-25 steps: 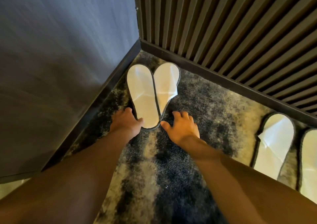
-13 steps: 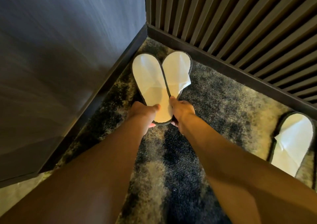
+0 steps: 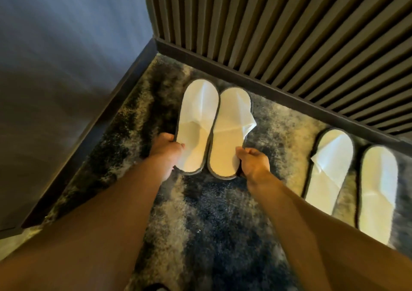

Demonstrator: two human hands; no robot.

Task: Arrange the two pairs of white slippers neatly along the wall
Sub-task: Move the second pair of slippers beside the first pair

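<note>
Slippers fill the middle of the head view: a white pair with dark piping lies side by side on a mottled dark-and-pale shag carpet [image 3: 223, 219], toes pointing away toward the slatted wall [image 3: 289, 34]. The left slipper of this pair [image 3: 196, 121] sits slightly farther than the right slipper of the pair [image 3: 229, 130], and their inner edges touch along most of their length. The left hand [image 3: 166, 151] is curled around the outer edge of the left slipper near its heel, thumb on top of the insole. The right hand [image 3: 253, 163] pinches the outer edge of the right slipper near its heel, thumb tip pressed on the rim. Whether the slippers rest fully on the carpet or are slightly lifted cannot be told.

A dark skirting board [image 3: 278, 94] runs along the foot of the slatted wall, just beyond the toes. To the left rises a smooth dark panel [image 3: 66, 67], meeting the slatted wall at the far corner. At the right edge a second white pair [image 3: 330, 168] lies on the carpet, toes toward the same wall, its two slippers a little apart and partly hidden by the right forearm.
</note>
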